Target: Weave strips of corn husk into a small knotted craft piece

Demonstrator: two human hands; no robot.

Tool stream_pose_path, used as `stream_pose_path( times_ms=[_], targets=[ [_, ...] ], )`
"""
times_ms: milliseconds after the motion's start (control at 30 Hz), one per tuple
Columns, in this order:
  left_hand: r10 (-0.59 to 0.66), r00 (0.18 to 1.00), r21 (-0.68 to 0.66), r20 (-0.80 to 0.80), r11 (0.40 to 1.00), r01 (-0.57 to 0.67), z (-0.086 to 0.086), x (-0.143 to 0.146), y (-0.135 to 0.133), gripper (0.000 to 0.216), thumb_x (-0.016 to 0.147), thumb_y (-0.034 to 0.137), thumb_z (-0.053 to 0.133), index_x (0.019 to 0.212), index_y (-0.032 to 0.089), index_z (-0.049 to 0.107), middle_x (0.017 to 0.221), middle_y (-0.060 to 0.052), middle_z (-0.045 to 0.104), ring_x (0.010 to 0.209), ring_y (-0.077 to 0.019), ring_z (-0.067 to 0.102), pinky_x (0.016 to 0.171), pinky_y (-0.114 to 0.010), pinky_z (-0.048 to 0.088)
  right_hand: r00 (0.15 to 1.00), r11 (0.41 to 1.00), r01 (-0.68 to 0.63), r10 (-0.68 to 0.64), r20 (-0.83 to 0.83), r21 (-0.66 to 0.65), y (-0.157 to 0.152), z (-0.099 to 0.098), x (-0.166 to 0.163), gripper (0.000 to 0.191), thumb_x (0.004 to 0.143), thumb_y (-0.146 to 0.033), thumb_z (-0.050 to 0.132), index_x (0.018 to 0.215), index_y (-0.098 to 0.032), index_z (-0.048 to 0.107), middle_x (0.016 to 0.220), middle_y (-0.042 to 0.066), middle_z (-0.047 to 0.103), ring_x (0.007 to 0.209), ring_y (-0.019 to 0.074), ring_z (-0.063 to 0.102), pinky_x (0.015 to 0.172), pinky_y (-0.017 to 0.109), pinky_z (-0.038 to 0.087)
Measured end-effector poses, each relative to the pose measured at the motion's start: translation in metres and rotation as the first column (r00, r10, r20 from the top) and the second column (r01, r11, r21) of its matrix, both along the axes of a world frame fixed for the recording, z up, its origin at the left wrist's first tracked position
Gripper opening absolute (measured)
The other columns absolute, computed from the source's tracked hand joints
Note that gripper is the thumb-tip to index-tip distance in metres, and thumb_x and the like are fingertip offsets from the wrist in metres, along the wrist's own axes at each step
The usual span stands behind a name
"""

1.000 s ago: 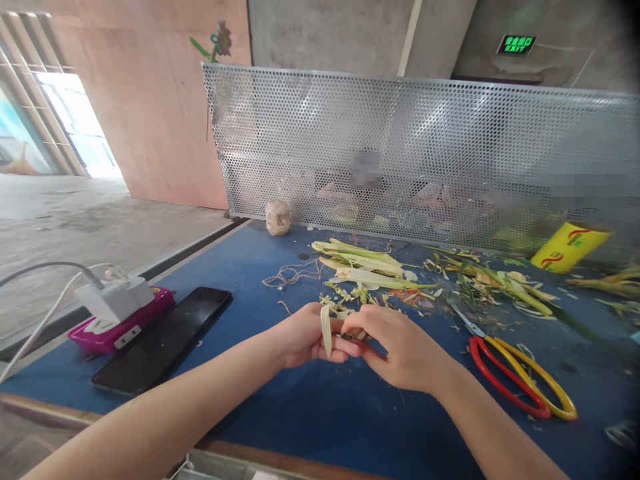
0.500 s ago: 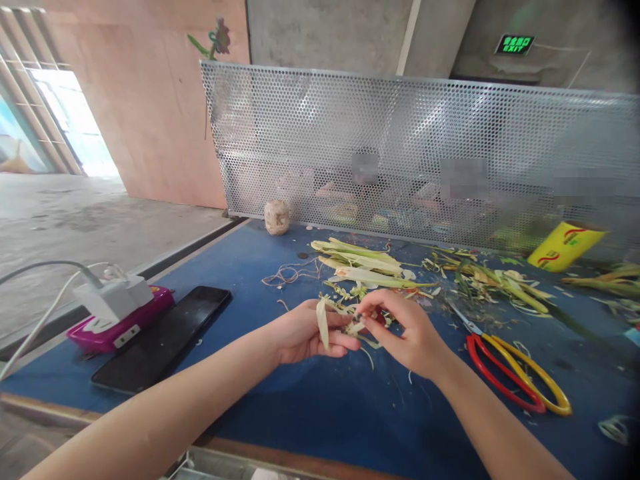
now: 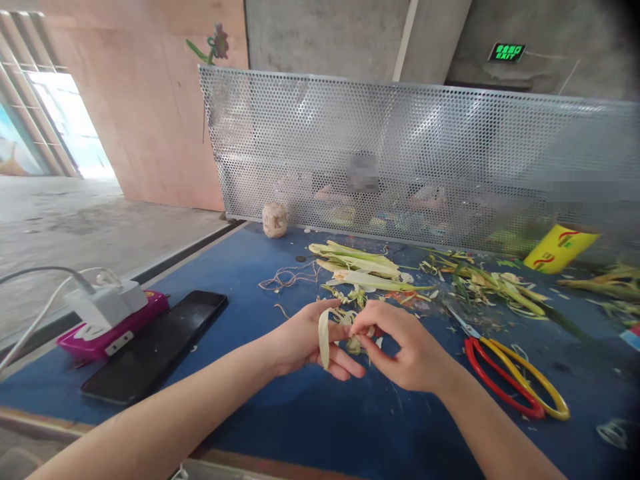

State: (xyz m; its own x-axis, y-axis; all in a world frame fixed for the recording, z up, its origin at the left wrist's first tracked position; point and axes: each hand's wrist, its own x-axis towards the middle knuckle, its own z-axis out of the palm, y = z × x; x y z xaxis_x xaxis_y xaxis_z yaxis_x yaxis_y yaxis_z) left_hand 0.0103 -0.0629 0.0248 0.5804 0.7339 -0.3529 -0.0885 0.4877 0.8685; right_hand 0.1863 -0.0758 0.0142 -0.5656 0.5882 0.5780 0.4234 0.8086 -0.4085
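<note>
A pale, curled plant strip (image 3: 324, 341), which looks like corn husk, hangs over the fingers of my left hand (image 3: 303, 339). That hand's thumb and forefinger are pressed together on it, while the lower fingers stretch out loosely. Thumb and fingertips of my right hand (image 3: 407, 343) pinch close against the left fingertips, at the strip's far end; exactly what sits between them is too small to make out. Just behind both hands lie small pale shreds (image 3: 354, 295). Farther back is a pile of long pale-green husk leaves (image 3: 360, 261).
Scissors (image 3: 525, 377) with red and yellow handles lie at the right. A phone (image 3: 160, 347) and a magenta power strip (image 3: 117, 333) are left. Thin string (image 3: 287, 277), a wrapped roll (image 3: 275, 220) and a yellow tube (image 3: 560, 248) lie before the perforated metal screen (image 3: 310, 113).
My right hand has moved slightly left and its fingertips now meet my left fingertips. The strip hangs in a wider curve. The view has shifted a little.
</note>
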Motion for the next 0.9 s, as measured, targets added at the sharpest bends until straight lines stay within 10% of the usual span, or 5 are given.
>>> stream_pose_path(
  times_ms=[500,733,900],
  targets=[
    [0.133,0.99,-0.053,-0.046,0.989,-0.136,0.0015,0.0037,-0.0009,0.059,0.081,0.009,0.05,0.131,0.012,0.018,0.057,0.001,0.063,0.04,-0.0134,0.061,0.04,-0.02,0.05,0.938,0.926,-0.127,-0.004,0.346,0.355,-0.0035,-0.0018,-0.0067,0.015,0.081,-0.009,0.039,0.086,-0.018,0.05,0.073,0.004,0.059,0.068,0.0166,0.05,0.065,0.032,0.042],
    [0.047,0.999,-0.089,-0.014,0.995,-0.048,-0.0011,0.0011,0.0049,0.012,0.083,0.015,0.049,0.093,0.009,0.053,0.055,-0.004,0.065,0.046,-0.012,0.063,0.04,-0.015,0.049,0.94,0.896,-0.08,-0.079,0.332,0.437,-0.0022,0.0016,-0.0018,0.017,0.081,-0.008,0.039,0.092,-0.016,0.05,0.076,0.006,0.06,0.068,0.0179,0.051,0.06,0.032,0.041],
    [0.044,0.999,-0.169,-0.014,0.985,-0.045,-0.0012,0.0006,0.0074,0.017,0.084,0.014,0.047,0.072,0.007,0.058,0.049,-0.005,0.064,0.042,-0.01,0.061,0.038,-0.013,0.047,0.945,0.933,-0.088,-0.032,0.325,0.349,0.001,-0.0031,-0.0029,0.019,0.08,-0.008,0.041,0.094,-0.016,0.05,0.077,0.006,0.06,0.07,0.0178,0.052,0.063,0.031,0.043]
  ],
)
